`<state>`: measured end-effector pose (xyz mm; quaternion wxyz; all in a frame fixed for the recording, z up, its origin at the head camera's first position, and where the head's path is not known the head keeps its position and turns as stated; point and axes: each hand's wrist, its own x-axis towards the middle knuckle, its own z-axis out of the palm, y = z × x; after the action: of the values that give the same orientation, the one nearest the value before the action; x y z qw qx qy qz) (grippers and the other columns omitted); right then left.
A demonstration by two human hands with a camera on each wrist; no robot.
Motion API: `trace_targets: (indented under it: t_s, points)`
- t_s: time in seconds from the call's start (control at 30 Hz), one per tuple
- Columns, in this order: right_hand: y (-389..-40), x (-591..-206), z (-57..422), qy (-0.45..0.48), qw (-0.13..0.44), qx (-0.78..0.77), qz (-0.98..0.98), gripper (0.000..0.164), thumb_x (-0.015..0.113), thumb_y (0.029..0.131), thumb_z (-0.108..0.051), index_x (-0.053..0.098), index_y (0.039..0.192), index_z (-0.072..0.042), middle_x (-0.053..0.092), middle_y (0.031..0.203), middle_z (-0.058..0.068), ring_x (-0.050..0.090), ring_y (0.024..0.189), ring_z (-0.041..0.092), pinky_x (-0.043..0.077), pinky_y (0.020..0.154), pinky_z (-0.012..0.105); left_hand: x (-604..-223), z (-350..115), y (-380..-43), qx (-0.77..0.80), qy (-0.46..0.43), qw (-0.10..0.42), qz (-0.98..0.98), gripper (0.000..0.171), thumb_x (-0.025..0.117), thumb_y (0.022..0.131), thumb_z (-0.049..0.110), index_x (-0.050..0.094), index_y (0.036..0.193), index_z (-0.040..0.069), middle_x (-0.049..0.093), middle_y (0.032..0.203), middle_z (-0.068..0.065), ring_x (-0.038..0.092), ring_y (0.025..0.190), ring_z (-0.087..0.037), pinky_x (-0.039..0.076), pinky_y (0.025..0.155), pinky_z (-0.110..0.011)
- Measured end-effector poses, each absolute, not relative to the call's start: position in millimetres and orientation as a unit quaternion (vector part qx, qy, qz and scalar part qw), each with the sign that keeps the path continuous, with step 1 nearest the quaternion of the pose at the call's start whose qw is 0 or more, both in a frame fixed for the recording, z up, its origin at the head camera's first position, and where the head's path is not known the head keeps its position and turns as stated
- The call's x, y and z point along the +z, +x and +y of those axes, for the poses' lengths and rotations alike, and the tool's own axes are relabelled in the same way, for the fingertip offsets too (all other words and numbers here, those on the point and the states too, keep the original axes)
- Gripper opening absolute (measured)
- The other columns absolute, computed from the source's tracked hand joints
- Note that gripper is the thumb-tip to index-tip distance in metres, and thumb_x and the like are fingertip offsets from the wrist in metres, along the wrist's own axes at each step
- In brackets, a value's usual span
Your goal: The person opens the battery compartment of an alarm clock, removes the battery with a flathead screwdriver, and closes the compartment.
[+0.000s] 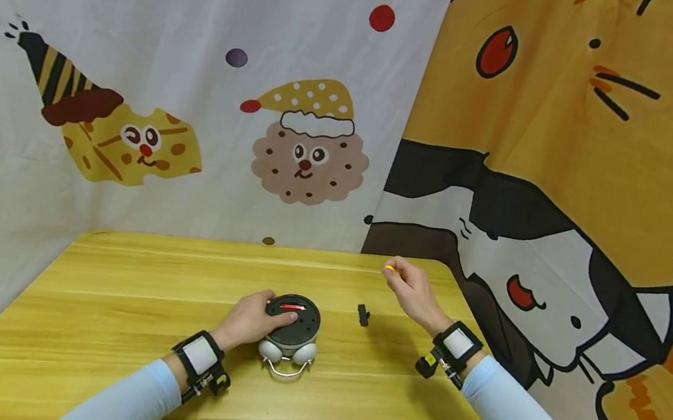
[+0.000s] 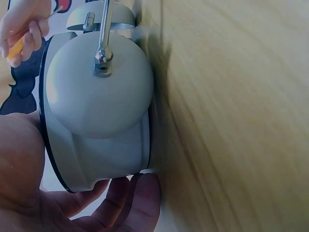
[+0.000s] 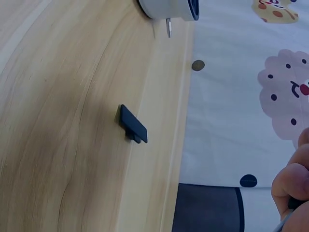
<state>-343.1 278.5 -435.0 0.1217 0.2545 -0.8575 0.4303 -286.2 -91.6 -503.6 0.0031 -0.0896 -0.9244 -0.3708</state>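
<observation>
A twin-bell alarm clock (image 1: 300,334) lies face down on the table, its black back up and its two pale bells and wire handle toward me. In the back, an open slot shows a red battery (image 1: 292,307). My left hand (image 1: 250,320) grips the clock's left side, thumb over the back and fingers curled round the rim. Raised over the far right of the table, my right hand (image 1: 413,291) holds a small screwdriver (image 2: 17,48) with an orange handle end and thin metal shaft, mostly hidden by the fingers. Between clock and right hand lies a small black battery cover (image 1: 363,315).
The wooden table (image 1: 130,297) reaches back to a printed curtain (image 1: 188,80) with cartoon figures. Another curtain, with large cat drawings (image 1: 565,196), hangs along the right side. Each wrist wears a strapped-on camera mount (image 1: 201,359).
</observation>
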Motion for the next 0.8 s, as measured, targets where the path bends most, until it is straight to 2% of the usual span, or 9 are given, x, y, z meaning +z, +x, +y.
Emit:
trace_targets:
  t_s: [0.17,0.27,0.43,0.63,0.8]
  points:
    - [-344.4,-435.8,273.5,0.228,0.128,0.431,-0.864,0.028,0.067,0.113,-0.023,0.063,0.087,-0.015,0.044,0.070,-0.003,0.042,0.059,0.009,0.034,0.061,0.025,-510.3,-93.5,-289.0,-0.375,-0.099,0.005,-0.922,0.083,0.077,0.095,0.075,0.072,0.127,-0.002,0.079,0.107,-0.017,0.068,0.089,-0.025,0.052,0.073,-0.036]
    - [-345.3,-435.3,270.1,0.205,0.128,0.439,-0.865,0.032,0.071,0.110,-0.024,0.060,0.081,-0.015,0.044,0.068,-0.003,0.043,0.057,0.010,0.034,0.058,0.025,-500.2,-92.0,-283.2,-0.386,-0.085,-0.006,-0.919,0.080,0.084,0.092,0.069,0.072,0.127,-0.002,0.079,0.109,-0.017,0.069,0.091,-0.026,0.053,0.075,-0.037]
    - [-349.1,-437.7,265.7,0.174,0.137,0.477,-0.851,0.035,0.075,0.107,-0.022,0.059,0.077,-0.014,0.043,0.065,-0.004,0.042,0.056,0.011,0.034,0.058,0.025,-501.3,-91.8,-284.2,-0.368,-0.086,0.005,-0.926,0.078,0.081,0.097,0.065,0.071,0.132,-0.003,0.080,0.113,-0.020,0.071,0.094,-0.026,0.055,0.077,-0.037]
    - [-352.7,-441.3,259.7,0.154,0.153,0.541,-0.812,0.044,0.076,0.106,-0.019,0.053,0.070,-0.010,0.038,0.060,-0.008,0.036,0.053,0.010,0.030,0.057,0.024,-495.6,-88.5,-281.8,-0.363,-0.067,-0.008,-0.929,0.066,0.086,0.096,0.056,0.073,0.129,0.000,0.080,0.111,-0.015,0.069,0.093,-0.022,0.053,0.076,-0.036]
    - [-354.8,-440.4,255.5,0.140,0.151,0.610,-0.765,0.046,0.075,0.104,-0.012,0.049,0.065,-0.011,0.038,0.052,-0.012,0.033,0.045,0.006,0.027,0.049,0.022,-496.1,-88.1,-282.4,-0.358,-0.066,-0.007,-0.931,0.068,0.086,0.096,0.056,0.072,0.132,0.000,0.081,0.114,-0.016,0.070,0.094,-0.023,0.055,0.078,-0.037]
